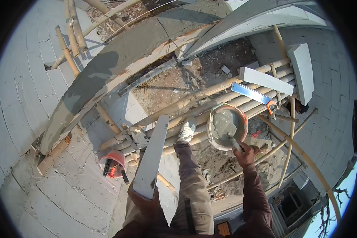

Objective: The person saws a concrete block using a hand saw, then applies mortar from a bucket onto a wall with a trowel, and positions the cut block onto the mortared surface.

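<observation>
My left hand (146,203) grips the lower end of a long, light-grey lightweight concrete block (151,158), which tilts up and away in front of my left leg. On the right, my right hand (246,155) is closed around the handle of a trowel (237,145). The trowel's blade dips into wet grey mortar (223,122) inside a round bucket (212,139) with an orange-stained rim. This bucket rests on the bamboo poles beside my foot. Just beyond it lies a hand saw (250,93) with a blue blade and an orange handle.
Bamboo poles (178,105) form the platform under my foot (187,130). Two more blocks, one lying (266,81) and one curved (302,73), are at the far right. A red bucket (117,155) with tools stands left. A mortar-topped beam (135,49) crosses ahead; rubble ground shows below.
</observation>
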A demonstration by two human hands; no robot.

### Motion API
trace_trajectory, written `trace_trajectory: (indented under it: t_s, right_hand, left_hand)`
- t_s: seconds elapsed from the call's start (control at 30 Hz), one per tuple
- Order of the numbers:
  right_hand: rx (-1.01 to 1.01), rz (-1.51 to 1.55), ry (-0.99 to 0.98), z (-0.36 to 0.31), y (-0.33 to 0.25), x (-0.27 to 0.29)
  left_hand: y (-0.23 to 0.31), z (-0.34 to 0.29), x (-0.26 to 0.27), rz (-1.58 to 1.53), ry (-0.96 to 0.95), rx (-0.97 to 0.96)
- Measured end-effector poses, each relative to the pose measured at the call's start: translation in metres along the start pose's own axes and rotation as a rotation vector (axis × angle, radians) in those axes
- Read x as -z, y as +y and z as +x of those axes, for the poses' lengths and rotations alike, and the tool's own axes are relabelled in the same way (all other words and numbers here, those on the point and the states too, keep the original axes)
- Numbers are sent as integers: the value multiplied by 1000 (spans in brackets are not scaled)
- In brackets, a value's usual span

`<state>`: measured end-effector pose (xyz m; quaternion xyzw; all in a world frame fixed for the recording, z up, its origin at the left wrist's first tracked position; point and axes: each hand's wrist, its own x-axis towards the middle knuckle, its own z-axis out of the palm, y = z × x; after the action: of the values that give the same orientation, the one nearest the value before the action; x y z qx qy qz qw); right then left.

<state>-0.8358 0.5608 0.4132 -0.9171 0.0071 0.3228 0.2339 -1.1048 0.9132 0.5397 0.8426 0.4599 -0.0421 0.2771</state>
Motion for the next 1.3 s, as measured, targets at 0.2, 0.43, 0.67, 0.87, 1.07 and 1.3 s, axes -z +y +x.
trace_trajectory:
  t_s: [0.2,0.43,0.67,0.87,1.07,1.3]
  right_hand:
    - [469,-43,-121,31,-218,50]
    - [965,-86,-238,58,-468,-37]
    - [1320,-317,-254,-1,-636,-191]
    - [1529,-473,-205,-80,-717,-334]
    - [1620,-443,-128,-115,-751,-385]
    - [1553,-605,-63,-62,-688,-268]
  left_hand:
    - [10,14,12,-146,-70,36]
    - [-13,18,26,-300,-69,-12]
    - [-21,18,38,-339,-110,55]
    - [-26,17,41,-364,-161,42]
    - [-26,21,31,-341,-76,17]
    - [-37,23,40,-311,-135,1]
